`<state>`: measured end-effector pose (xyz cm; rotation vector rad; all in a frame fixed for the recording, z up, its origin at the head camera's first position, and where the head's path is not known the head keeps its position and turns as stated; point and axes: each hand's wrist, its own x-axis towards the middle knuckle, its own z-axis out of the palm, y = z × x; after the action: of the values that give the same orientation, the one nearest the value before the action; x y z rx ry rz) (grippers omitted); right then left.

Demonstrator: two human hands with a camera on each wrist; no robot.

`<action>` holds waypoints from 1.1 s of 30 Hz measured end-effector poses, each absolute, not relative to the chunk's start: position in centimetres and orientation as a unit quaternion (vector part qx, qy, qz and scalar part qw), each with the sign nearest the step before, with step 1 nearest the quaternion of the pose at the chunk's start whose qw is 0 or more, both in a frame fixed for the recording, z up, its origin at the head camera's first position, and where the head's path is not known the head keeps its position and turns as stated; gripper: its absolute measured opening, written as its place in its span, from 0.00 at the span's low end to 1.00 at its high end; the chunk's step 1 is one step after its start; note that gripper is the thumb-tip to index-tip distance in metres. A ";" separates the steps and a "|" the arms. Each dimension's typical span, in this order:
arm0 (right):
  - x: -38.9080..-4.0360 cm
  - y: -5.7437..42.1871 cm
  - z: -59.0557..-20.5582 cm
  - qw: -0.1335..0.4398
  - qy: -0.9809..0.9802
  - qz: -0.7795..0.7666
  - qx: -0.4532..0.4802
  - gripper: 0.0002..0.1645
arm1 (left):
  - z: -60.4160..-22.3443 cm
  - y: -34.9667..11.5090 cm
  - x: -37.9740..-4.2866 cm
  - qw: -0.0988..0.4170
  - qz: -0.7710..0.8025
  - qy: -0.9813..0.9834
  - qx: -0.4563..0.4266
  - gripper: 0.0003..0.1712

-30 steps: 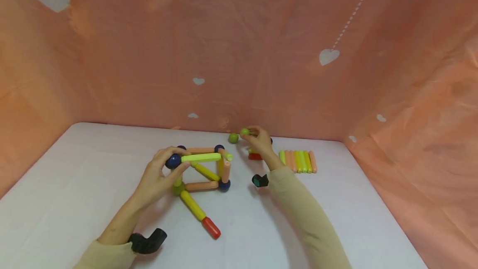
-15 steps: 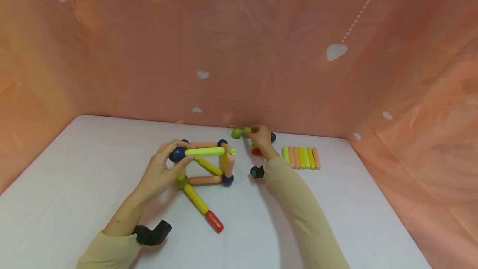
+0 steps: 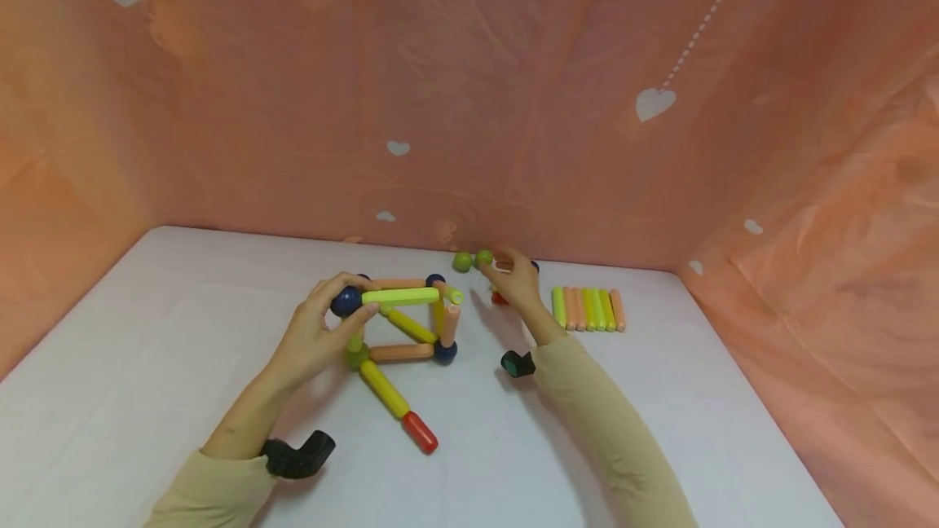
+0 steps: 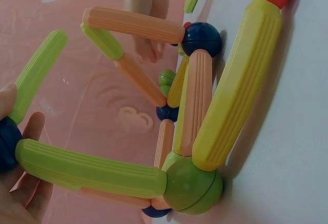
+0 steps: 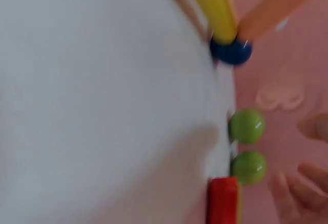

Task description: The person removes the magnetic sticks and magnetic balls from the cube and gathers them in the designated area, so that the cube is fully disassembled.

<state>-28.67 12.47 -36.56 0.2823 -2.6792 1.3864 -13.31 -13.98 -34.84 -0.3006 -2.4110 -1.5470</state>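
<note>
My left hand [image 3: 311, 341] holds a navy ball [image 3: 346, 301] at a raised corner of a frame built from magnetic sticks and balls. From that ball a light-green stick [image 3: 399, 297] reaches to the right. Below it, a green ball [image 4: 192, 185] rests on the table, joined to sticks, with a yellow stick [image 3: 385, 389] and a red stick [image 3: 421, 433] running toward the front. My right hand [image 3: 517, 279] is at the table's back edge, fingers spread beside a loose green ball [image 5: 248, 167]. The right wrist view shows a gap between fingers and ball. Another green ball [image 5: 246, 125] sits alongside.
A row of light-green, peach and yellow sticks [image 3: 589, 310] lies right of my right hand. A red piece [image 5: 223, 201] is partly hidden under that hand. Behind the white table [image 3: 660, 414] hangs a peach cloth [image 3: 469, 104] with pale hearts.
One second ago my right hand held the green ball slightly raised; now it sits level beside the other, fingers apart from it. The left hand keeps its hold. The head view shifted slightly.
</note>
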 end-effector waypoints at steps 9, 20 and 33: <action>-24.4 12.7 -36.8 0.000 -0.798 0.517 0.309 0.29 | -34.9 -13.9 -13.2 0.126 -0.537 -0.828 -0.099 0.16; -21.0 10.7 -34.7 0.035 -0.765 0.532 0.360 0.18 | -34.9 -13.6 -13.4 0.128 -0.539 -0.827 -0.098 0.16; -23.4 11.3 -36.8 0.051 -0.758 0.591 0.273 0.18 | -35.0 -13.6 -13.5 0.135 -0.549 -0.818 -0.106 0.15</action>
<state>-23.35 11.33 -36.77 0.8300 -2.3062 1.7981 -13.47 -13.64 -35.00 -0.3063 -2.3708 -1.5905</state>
